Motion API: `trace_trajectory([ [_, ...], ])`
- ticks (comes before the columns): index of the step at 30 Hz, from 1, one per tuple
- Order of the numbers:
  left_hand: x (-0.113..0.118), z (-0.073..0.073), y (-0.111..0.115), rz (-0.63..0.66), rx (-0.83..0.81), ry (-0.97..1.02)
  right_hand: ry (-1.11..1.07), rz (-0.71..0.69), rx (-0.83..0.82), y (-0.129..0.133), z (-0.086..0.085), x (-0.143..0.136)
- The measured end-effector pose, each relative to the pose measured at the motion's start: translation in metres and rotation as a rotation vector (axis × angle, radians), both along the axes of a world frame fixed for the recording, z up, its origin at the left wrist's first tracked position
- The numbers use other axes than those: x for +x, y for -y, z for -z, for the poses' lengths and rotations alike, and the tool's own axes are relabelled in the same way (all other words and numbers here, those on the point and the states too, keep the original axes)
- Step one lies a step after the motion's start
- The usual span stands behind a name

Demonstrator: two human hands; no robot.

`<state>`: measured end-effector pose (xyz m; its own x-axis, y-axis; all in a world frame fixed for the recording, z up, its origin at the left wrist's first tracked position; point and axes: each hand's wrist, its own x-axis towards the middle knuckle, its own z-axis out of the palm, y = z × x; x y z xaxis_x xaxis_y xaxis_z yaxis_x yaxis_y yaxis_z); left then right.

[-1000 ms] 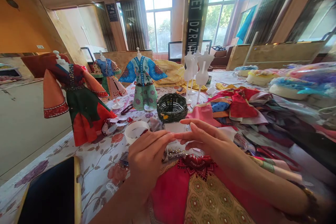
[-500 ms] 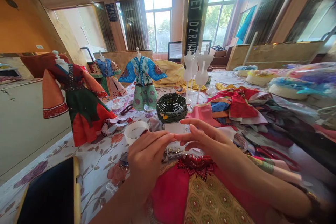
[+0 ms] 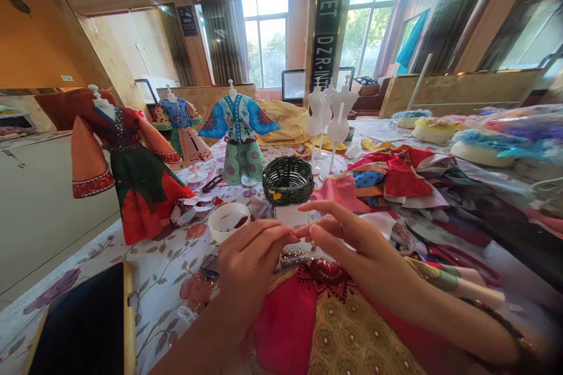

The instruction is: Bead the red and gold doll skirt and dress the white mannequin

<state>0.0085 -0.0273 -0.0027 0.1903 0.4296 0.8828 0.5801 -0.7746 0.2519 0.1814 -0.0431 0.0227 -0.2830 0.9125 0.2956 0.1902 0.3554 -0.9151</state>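
Observation:
My left hand (image 3: 248,261) has its fingers pressed together, its tips meeting a finger of my right hand (image 3: 358,240). Whatever the left fingertips may pinch is too small to make out. On the right hand the index finger and thumb are stretched apart, and a ring shows. Both hands hover over a doll-sized crimson garment (image 3: 288,328) with a gold patterned panel (image 3: 352,334) set with small pearls and a dark red pointed collar piece (image 3: 328,275). Just beyond the fingers, a clear box of metallic beads (image 3: 297,253) is partly hidden.
A white bowl (image 3: 220,231) and a dark woven basket (image 3: 288,181) stand beyond my hands. Dressed doll forms (image 3: 237,129) are at the left and middle, bare white forms (image 3: 341,114) behind. A phone (image 3: 83,322) lies at left; red-handled scissors (image 3: 461,261) and fabric scraps (image 3: 396,176) at right.
My right hand has turned and shifted slightly, its thumb now lower and its other fingers more bent. The left hand stays nearly in place, fingertips a little further right.

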Motion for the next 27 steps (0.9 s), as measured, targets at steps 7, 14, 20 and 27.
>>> trace_trajectory([
  [7,0.0,-0.002,-0.003,0.015,0.033,0.007,-0.407,-0.103,-0.427,-0.017,0.01,0.004],
  [14,0.0,-0.001,-0.005,0.072,-0.086,-0.014,-0.357,-0.091,-0.396,-0.014,0.01,0.001],
  [20,0.0,-0.002,-0.006,0.112,-0.165,-0.02,-0.275,-0.069,-0.317,-0.012,0.007,0.001],
  [27,-0.001,0.001,-0.007,0.033,-0.088,-0.11,-0.167,-0.028,-0.245,-0.008,0.003,0.0],
])
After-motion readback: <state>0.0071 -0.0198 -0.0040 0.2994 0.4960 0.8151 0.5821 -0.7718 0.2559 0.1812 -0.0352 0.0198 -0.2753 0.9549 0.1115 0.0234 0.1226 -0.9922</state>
